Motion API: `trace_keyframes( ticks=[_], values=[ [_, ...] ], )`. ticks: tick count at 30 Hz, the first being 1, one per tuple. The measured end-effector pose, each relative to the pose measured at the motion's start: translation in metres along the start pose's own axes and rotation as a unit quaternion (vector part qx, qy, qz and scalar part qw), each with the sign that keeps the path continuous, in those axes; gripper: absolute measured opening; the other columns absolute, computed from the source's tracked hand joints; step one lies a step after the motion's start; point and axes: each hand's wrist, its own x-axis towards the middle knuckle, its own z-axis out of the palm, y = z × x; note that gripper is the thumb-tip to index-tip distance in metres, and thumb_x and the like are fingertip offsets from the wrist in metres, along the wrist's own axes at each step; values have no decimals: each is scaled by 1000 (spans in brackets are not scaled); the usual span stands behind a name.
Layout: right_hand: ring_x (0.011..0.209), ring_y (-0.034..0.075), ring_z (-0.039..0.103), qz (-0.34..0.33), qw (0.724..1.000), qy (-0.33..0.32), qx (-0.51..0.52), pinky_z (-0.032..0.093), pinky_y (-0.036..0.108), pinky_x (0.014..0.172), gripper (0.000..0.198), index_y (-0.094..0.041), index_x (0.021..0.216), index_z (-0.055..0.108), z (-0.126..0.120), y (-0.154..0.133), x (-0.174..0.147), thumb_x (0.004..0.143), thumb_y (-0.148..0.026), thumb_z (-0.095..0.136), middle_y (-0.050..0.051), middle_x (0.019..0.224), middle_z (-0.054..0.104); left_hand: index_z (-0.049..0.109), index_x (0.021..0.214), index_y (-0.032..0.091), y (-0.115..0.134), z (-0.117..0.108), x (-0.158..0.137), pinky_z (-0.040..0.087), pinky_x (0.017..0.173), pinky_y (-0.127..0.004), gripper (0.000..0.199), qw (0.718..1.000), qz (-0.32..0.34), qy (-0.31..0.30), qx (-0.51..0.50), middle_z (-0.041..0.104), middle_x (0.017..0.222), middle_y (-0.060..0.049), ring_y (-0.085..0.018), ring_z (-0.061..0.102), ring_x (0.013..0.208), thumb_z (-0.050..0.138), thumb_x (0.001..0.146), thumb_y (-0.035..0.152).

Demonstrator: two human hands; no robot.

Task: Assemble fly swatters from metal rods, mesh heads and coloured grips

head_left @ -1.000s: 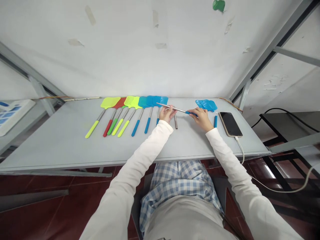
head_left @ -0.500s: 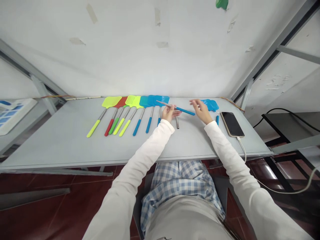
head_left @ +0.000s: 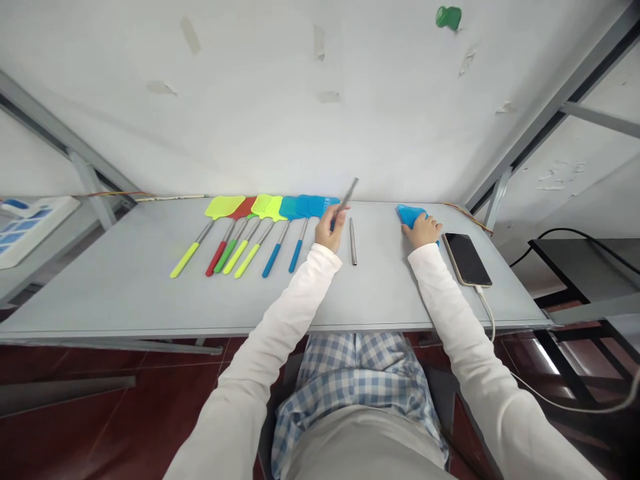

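blue swatter heads (head_left: 411,215) half hidden under right hand (head_left: 424,231), raised rod (head_left: 347,193) blurred

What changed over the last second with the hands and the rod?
The right hand let go of the telescopic rod and moved right onto the blue swatter heads. The left hand kept the rod, tipping it up. The row of fly swatters, loose metal rod and phone stayed put.

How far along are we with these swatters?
Done: a row of finished swatters lies on the table. In hand: the left hand holds a handle rod tilted up; the right hand rests on the blue heads. Left: the bare metal rod.
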Motion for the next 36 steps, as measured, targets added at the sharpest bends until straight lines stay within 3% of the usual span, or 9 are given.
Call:
trace_keyframes(
  ticks=[3, 5, 8, 12, 15, 20, 23, 29, 36],
  values=[
    [105, 34, 61, -1, 1000, -9, -15, 30, 44, 95, 36, -3, 115, 57, -14, -2, -4, 91, -29, 52, 25, 108, 66, 72, 110, 26, -7, -6, -3, 44, 79, -32, 52, 954, 135, -68, 257, 63, 89, -7, -19, 56, 85, 41, 93, 64],
    [100, 31, 62, 7, 1000, 8, -6, 30, 44, 94, 28, -7, 109, 61, -23, -4, -6, 93, -22, 44, 21, 100, 69, 73, 113, 28, -12, -7, -4, 42, 80, -34, 47, 910, 162, -106, 368, 62, 90, -9, -21, 55, 86, 41, 95, 57],
    [101, 32, 60, 18, 995, 80, 49, 32, 46, 93, 32, -11, 102, 64, -36, -9, -9, 94, -17, 34, 19, 93, 69, 73, 114, 32, -15, -6, -6, 40, 81, -36, 38, 873, 162, -141, 437, 62, 95, -10, -23, 54, 89, 44, 96, 47],
    [101, 29, 58, -44, 949, 174, 258, 37, 46, 93, 30, -16, 106, 62, -38, -21, -11, 95, -30, 38, 15, 94, 69, 72, 117, 33, -13, -6, -4, 38, 83, -38, 36, 874, 113, -147, 450, 62, 99, -12, -26, 53, 95, 46, 95, 45],
    [86, 20, 61, -52, 847, 134, 512, 47, 37, 84, 26, -22, 101, 60, -24, -34, -10, 92, -41, 45, 6, 89, 67, 71, 118, 33, -13, -7, -2, 37, 85, -39, 36, 882, 77, -143, 442, 63, 100, -12, -28, 53, 96, 47, 95, 45],
    [66, 9, 61, 42, 597, -63, 799, 54, 27, 74, 25, -25, 87, 51, -3, -49, -11, 78, -37, 70, -7, 74, 60, 69, 121, 34, -14, -7, -1, 36, 86, -39, 37, 884, 60, -138, 443, 65, 102, -11, -27, 53, 97, 45, 95, 45],
    [70, 8, 63, 75, 527, -104, 840, 57, 27, 79, 31, -25, 85, 47, -1, -50, -14, 73, -23, 75, -10, 75, 62, 69, 121, 33, -14, -7, -2, 36, 85, -39, 39, 885, 51, -129, 444, 65, 101, -11, -28, 53, 98, 44, 95, 46],
    [72, 8, 66, 88, 479, -128, 864, 58, 28, 85, 26, -24, 83, 49, -3, -49, -18, 76, -17, 74, -9, 76, 65, 69, 121, 33, -19, -9, -2, 37, 84, -37, 40, 888, 61, -109, 443, 66, 100, -11, -27, 54, 96, 43, 96, 48],
    [83, 10, 71, 79, 485, -127, 862, 58, 27, 84, 29, -25, 90, 51, -4, -54, -26, 75, -24, 76, -8, 83, 68, 69, 122, 33, -14, -10, -1, 38, 81, -36, 40, 889, 60, -110, 441, 66, 99, -11, -26, 54, 93, 42, 96, 48]
  ],
)
